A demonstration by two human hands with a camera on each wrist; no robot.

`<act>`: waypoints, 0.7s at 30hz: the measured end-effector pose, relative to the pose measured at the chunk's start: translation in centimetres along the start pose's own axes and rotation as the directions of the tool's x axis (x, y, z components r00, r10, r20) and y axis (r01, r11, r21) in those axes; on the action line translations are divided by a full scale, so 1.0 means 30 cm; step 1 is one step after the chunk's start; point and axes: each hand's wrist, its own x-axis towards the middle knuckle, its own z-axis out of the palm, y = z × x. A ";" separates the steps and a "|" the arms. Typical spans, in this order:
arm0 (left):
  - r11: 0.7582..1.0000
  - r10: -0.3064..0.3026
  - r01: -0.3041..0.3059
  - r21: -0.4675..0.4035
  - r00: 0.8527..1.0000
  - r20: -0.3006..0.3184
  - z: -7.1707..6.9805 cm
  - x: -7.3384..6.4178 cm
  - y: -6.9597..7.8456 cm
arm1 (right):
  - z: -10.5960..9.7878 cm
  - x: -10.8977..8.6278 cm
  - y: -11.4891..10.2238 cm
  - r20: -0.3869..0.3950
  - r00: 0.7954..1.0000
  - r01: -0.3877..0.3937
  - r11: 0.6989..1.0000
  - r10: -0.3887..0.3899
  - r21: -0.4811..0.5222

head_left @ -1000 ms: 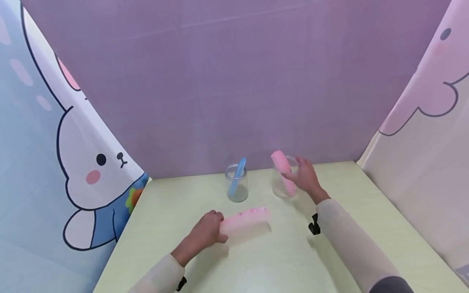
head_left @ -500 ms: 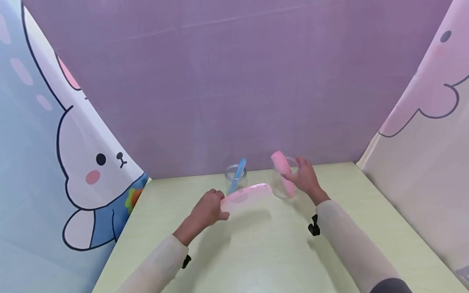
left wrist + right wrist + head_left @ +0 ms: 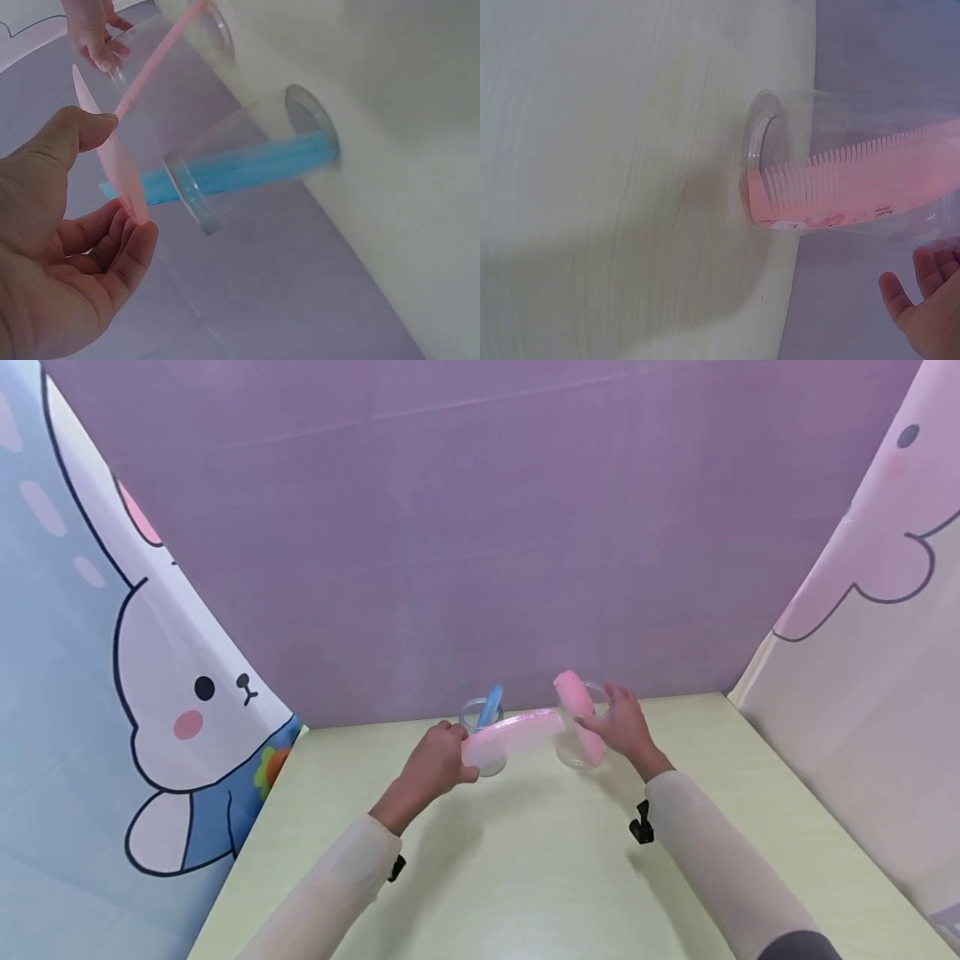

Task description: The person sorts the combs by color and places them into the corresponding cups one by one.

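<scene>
My left hand (image 3: 431, 766) pinches one end of a pale pink comb (image 3: 516, 732) between thumb and fingers. The comb is held above the table, its far end overlapping the right jar in the head view. My right hand (image 3: 625, 728) grips a clear jar (image 3: 759, 142) near its rim. A second pink comb (image 3: 870, 176) leans inside that jar, its upper end sticking out. To the left stands another clear jar (image 3: 251, 124) with a blue comb (image 3: 247, 169) leaning in it. In the head view, the held comb partly covers this left jar.
Both jars stand near the back edge of the pale wood-grain table (image 3: 540, 877). A purple cloth wall (image 3: 480, 527) rises behind them. Printed cloth panels with a rabbit (image 3: 202, 727) at left and a pink figure (image 3: 885, 543) at right flank the table.
My left hand has lifted the pink comb off the table and carried it up, back and slightly right toward the jars. The right hand and its jar have stayed in place.
</scene>
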 end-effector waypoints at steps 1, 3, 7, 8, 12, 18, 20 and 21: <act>1.000 0.003 -0.003 0.006 1.000 -0.006 -0.003 0.009 0.004 | 0.000 0.000 -0.002 0.000 1.000 0.000 1.000 0.000 0.001; 1.000 -0.001 0.001 0.019 1.000 -0.006 -0.008 0.027 0.014 | -0.001 -0.002 -0.005 0.002 1.000 0.000 1.000 0.000 0.005; 0.998 -0.010 0.011 0.055 1.000 -0.004 -0.016 0.065 0.033 | -0.002 -0.003 -0.004 0.002 1.000 0.004 1.000 -0.004 0.007; 0.998 -0.020 0.020 0.060 1.000 0.004 -0.018 0.075 0.038 | -0.002 -0.003 -0.003 0.002 1.000 0.005 1.000 -0.005 0.007; 0.996 -0.057 0.055 0.069 0.998 0.028 -0.029 0.112 0.057 | -0.001 -0.003 0.002 0.011 1.000 0.000 1.000 0.000 0.004; 0.993 -0.056 0.052 0.104 0.998 0.036 -0.042 0.155 0.082 | -0.003 -0.004 -0.002 0.016 1.000 0.001 1.000 -0.001 -0.003; 0.992 -0.050 0.045 0.116 0.998 0.036 -0.047 0.169 0.091 | -0.006 -0.006 -0.006 0.015 1.000 0.008 1.000 -0.008 -0.002; 0.992 -0.049 0.045 0.120 0.998 0.036 -0.049 0.176 0.096 | -0.006 -0.006 -0.006 0.015 1.000 0.008 1.000 -0.008 0.000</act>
